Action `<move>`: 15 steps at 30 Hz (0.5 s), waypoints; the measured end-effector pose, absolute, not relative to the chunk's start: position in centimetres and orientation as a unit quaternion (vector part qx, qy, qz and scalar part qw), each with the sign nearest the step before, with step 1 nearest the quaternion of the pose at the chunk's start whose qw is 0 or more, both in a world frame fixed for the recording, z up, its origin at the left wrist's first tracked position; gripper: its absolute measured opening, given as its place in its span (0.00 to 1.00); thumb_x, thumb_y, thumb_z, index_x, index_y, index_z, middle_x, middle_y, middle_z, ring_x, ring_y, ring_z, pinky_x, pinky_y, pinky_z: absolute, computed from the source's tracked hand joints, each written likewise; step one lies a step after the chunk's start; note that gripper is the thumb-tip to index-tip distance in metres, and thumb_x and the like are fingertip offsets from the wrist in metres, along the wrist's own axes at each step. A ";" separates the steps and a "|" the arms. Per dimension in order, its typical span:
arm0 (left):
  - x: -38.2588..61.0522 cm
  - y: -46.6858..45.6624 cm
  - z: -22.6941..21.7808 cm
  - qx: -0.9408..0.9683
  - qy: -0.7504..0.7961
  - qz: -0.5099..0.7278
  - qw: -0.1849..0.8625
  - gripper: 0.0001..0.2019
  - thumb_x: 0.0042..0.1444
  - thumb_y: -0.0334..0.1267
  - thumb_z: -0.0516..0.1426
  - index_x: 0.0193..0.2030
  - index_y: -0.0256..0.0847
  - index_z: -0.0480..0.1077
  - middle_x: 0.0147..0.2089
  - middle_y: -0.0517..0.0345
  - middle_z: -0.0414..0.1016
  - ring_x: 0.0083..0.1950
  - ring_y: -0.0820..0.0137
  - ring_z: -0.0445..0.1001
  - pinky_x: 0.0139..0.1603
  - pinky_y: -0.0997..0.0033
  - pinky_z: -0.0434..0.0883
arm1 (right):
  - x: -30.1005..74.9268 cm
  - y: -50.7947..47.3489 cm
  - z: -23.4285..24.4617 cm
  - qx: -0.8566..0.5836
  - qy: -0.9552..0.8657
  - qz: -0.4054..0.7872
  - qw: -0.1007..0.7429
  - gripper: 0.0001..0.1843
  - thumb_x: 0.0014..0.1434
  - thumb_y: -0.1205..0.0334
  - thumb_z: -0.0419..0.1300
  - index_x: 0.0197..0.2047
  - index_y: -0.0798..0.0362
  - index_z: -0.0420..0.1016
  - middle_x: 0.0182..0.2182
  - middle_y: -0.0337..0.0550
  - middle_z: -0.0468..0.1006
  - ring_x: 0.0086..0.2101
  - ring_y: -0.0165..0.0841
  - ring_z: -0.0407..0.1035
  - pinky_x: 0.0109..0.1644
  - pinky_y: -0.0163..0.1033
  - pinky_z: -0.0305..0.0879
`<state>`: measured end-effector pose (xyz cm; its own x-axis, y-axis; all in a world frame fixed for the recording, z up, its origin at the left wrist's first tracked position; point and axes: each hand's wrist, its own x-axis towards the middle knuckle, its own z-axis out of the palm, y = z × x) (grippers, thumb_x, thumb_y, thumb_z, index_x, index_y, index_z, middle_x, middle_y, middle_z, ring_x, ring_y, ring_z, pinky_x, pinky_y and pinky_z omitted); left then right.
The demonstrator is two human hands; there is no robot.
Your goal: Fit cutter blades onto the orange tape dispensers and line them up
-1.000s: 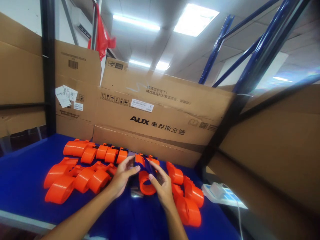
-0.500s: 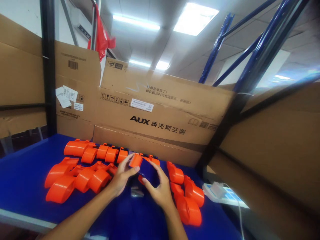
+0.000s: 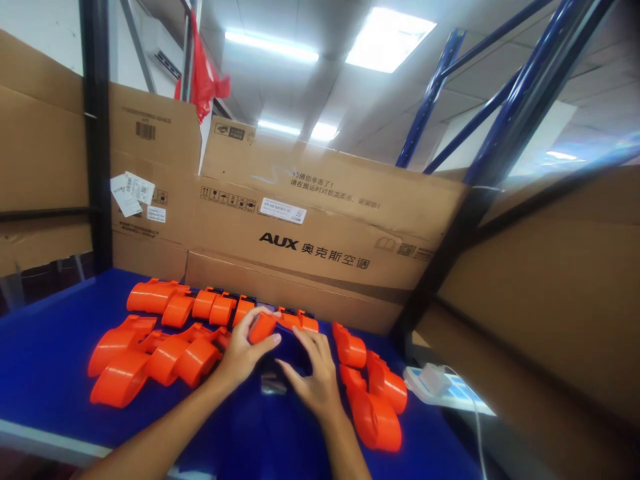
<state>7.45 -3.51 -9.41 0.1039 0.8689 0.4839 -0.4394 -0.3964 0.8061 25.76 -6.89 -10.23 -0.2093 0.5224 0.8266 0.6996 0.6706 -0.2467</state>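
My left hand (image 3: pixel 245 347) is closed around a curved orange plastic piece (image 3: pixel 262 327), its thumb stretched along the near side. A dark blue block (image 3: pixel 293 343) adjoins this orange piece and blends into the blue tabletop behind. My right hand (image 3: pixel 317 377) curves around the block's right side, with fingertips at the upper edge and the thumb lower down. The exact contact of the right thumb is hard to see. Below the hands lies a small shiny clear item (image 3: pixel 273 384), too blurred to name.
Orange looped plastic parts (image 3: pixel 120 379) lie in rows on the left of the blue table (image 3: pixel 45 360). More orange loops (image 3: pixel 380 420) lie to the right, beside a white power strip (image 3: pixel 450 390) with a cable. A cardboard sheet (image 3: pixel 320 220) and dark rack posts (image 3: pixel 97 147) stand behind.
The held piece has turned, so its orange side tilts and less of the blue block shows. My right thumb has moved slightly left and the right fingers have spread a little.
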 end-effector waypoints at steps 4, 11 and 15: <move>7.4 -3.6 -9.3 0.538 0.201 0.638 0.513 0.21 0.48 0.40 0.68 0.49 0.45 0.70 0.54 0.50 0.77 0.55 0.56 0.74 0.60 0.56 0.64 | 25.7 -7.0 -10.2 -0.392 -0.772 -0.096 0.492 0.39 0.55 0.59 0.70 0.67 0.42 0.61 0.49 0.50 0.74 0.50 0.47 0.69 0.53 0.55 0.70; 7.4 -4.0 -8.9 0.517 0.197 0.646 0.525 0.20 0.46 0.39 0.69 0.46 0.44 0.71 0.53 0.49 0.78 0.56 0.55 0.74 0.60 0.54 0.65 | 25.6 -7.1 -10.1 -0.388 -0.772 -0.109 0.492 0.40 0.55 0.59 0.69 0.68 0.42 0.61 0.50 0.51 0.74 0.51 0.47 0.69 0.53 0.55 0.71; 7.4 -4.1 -8.9 0.504 0.196 0.652 0.531 0.21 0.45 0.39 0.69 0.46 0.44 0.71 0.53 0.49 0.78 0.56 0.54 0.74 0.61 0.54 0.65 | 25.6 -7.1 -10.1 -0.385 -0.771 -0.108 0.495 0.39 0.55 0.59 0.69 0.67 0.42 0.61 0.50 0.51 0.74 0.50 0.47 0.70 0.52 0.55 0.72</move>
